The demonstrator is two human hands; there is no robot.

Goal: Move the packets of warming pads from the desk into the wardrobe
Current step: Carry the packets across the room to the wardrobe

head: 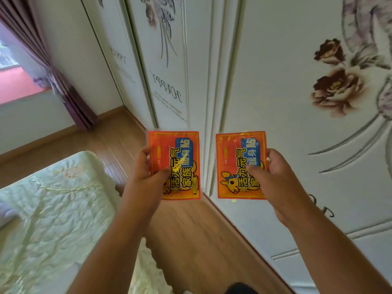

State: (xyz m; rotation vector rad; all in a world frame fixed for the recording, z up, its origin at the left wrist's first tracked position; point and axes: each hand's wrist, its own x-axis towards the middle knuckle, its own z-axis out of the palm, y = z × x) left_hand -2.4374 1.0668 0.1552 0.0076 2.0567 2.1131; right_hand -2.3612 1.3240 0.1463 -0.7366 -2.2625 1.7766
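I hold two orange-red packets of warming pads, one in each hand, out in front of me at chest height. My left hand [148, 168] grips the left packet [178, 149] by its left edge, thumb across the front. My right hand [277, 172] grips the right packet [235, 158] by its right edge. Both packets face me and are upright. Just beyond them stands the white wardrobe [275, 81] with flower prints on its closed sliding doors. The desk is out of view.
A bed with a pale green cover [53, 209] lies at the lower left. A strip of wooden floor [191, 230] runs between the bed and the wardrobe. A purple curtain [53, 66] hangs by a window at the far left.
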